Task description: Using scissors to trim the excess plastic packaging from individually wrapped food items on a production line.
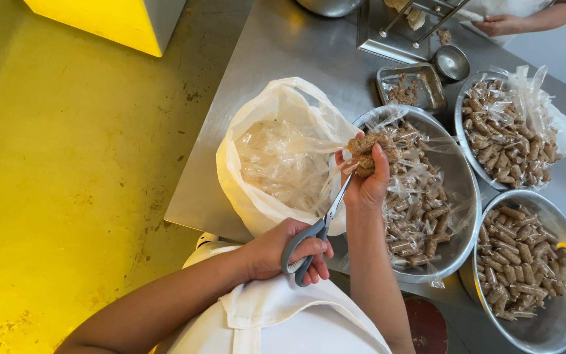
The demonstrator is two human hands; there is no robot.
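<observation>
Scissors (319, 226), one pair, grey-handled, gripped in left hand (289, 252), blades apart at the wrapper ends. Bundle of wrapped brown sticks (369, 152), one, clamped in right hand (366, 183) over nearest bowl (456, 196). Steel bowls of sticks: three in full view. White bag of clear offcuts (276, 154): one. Small tray (411, 85): one. Steel table (283, 46); yellow floor (67, 164).

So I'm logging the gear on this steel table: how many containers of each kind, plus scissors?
Large round metal bowls of wrapped sticks: 3
Small round metal cup: 1
Rectangular metal tray: 1
White plastic bag: 1
Scissors, in the left hand: 1
Total: 7
A further rim at the right edge is cut off, so not counted.
</observation>
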